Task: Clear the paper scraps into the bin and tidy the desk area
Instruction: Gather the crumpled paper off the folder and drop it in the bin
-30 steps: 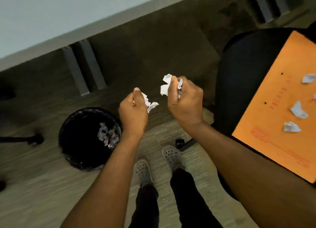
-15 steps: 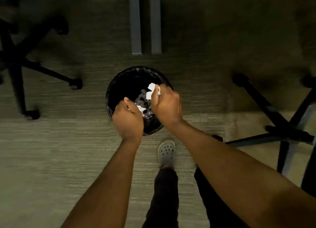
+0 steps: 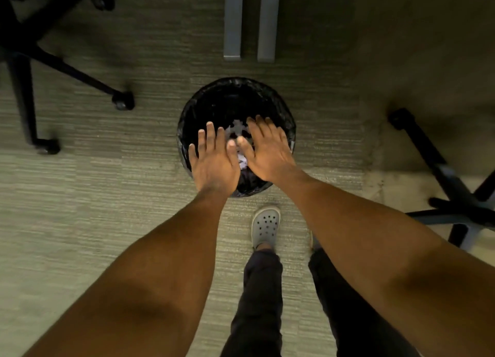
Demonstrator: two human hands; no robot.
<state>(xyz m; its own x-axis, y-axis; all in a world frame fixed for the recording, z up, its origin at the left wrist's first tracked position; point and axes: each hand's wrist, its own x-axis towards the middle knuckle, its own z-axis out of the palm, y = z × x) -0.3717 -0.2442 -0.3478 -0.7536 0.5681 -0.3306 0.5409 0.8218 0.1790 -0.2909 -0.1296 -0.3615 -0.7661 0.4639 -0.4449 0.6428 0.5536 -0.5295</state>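
A round black bin [image 3: 214, 97] lined with a black bag stands on the carpet right below me. White paper scraps [image 3: 237, 129] lie inside it, partly hidden by my hands. My left hand [image 3: 214, 158] hovers flat over the bin's near left side, fingers spread, palm down, holding nothing. My right hand [image 3: 263, 148] hovers beside it over the bin's near right side, also spread and empty. One scrap [image 3: 242, 161] shows in the gap between the two hands.
Two grey desk legs [image 3: 249, 22] stand just beyond the bin. A black chair base with casters [image 3: 122, 101] is at the left, another chair base [image 3: 452, 193] at the right. My grey clog [image 3: 265, 227] is just short of the bin.
Both hands moved over the bin, then opened from fists gripping paper scraps to flat spread fingers; the scraps dropped into the bin. The view swung from the chair and orange folder to the bin.
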